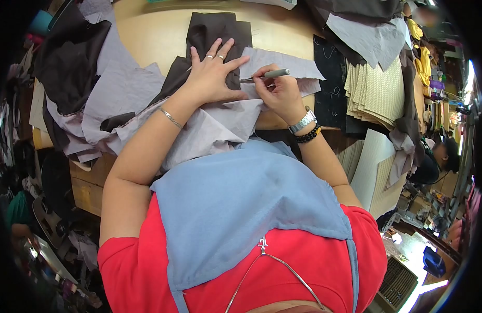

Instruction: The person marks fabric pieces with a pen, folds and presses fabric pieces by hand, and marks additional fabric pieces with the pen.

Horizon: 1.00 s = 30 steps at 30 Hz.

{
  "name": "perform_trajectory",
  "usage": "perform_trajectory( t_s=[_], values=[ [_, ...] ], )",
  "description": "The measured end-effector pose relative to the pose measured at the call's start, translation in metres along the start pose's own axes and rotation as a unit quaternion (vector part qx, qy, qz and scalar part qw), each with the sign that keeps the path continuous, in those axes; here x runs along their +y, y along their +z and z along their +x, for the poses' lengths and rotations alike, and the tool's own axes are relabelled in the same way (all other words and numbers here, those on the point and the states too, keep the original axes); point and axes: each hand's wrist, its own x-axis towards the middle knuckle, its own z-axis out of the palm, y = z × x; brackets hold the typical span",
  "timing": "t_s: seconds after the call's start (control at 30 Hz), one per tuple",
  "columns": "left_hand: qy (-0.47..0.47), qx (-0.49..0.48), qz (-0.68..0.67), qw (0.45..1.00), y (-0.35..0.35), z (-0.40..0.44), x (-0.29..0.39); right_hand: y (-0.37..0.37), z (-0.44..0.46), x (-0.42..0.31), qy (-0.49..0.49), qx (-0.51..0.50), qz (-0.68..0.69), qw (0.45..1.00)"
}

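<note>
My left hand (pixel 214 73) lies flat with fingers spread on a dark brown cloth piece (pixel 212 28). Its thumb side rests near the edge where the dark cloth meets a pale grey cloth piece (pixel 290 65). My right hand (pixel 280 94) pinches a slim pen (pixel 276 73) with a grey barrel. The pen's thin tip points left, at the border of the dark and pale cloth beside my left thumb. I cannot tell whether the tip touches the cloth. Pale lining cloth (pixel 215 125) hangs in folds over the table's near edge, below my left hand.
More dark cloth (pixel 74 57) and pale cloth (pixel 121 99) are heaped at the left of the wooden table (pixel 147 31). To the right are a black strip (pixel 329 78), a stack of cream patterned sheets (pixel 374 91) and a dark and grey cloth pile (pixel 368 36). A person (pixel 441 156) is farther right.
</note>
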Motion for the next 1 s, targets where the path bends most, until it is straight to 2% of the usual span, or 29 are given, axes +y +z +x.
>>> perform_trajectory(
  t_s=[0.37, 0.5, 0.6, 0.73, 0.87, 1.0],
  values=[
    [-0.002, 0.001, 0.004, 1.000, 0.001, 0.000, 0.000, -0.018, -0.001, 0.011, 0.010, 0.034, -0.051, 0.998],
    [-0.003, 0.001, 0.003, 1.000, 0.002, 0.001, -0.001, -0.045, -0.003, 0.025, 0.014, 0.079, -0.165, 0.983],
    [-0.002, 0.004, 0.002, 1.000, 0.004, 0.001, -0.002, -0.065, -0.009, 0.029, 0.038, 0.126, -0.125, 0.983],
    [-0.003, 0.005, 0.004, 1.000, 0.005, 0.001, -0.001, -0.056, -0.008, 0.020, 0.050, 0.148, 0.053, 0.986],
    [-0.001, 0.001, 0.000, 1.000, 0.002, 0.001, -0.001, -0.031, -0.005, 0.008, 0.047, 0.046, 0.038, 0.997],
    [0.003, 0.005, 0.000, 1.000, 0.003, 0.001, -0.002, -0.020, -0.001, 0.002, 0.053, 0.008, 0.041, 0.998]
  ],
)
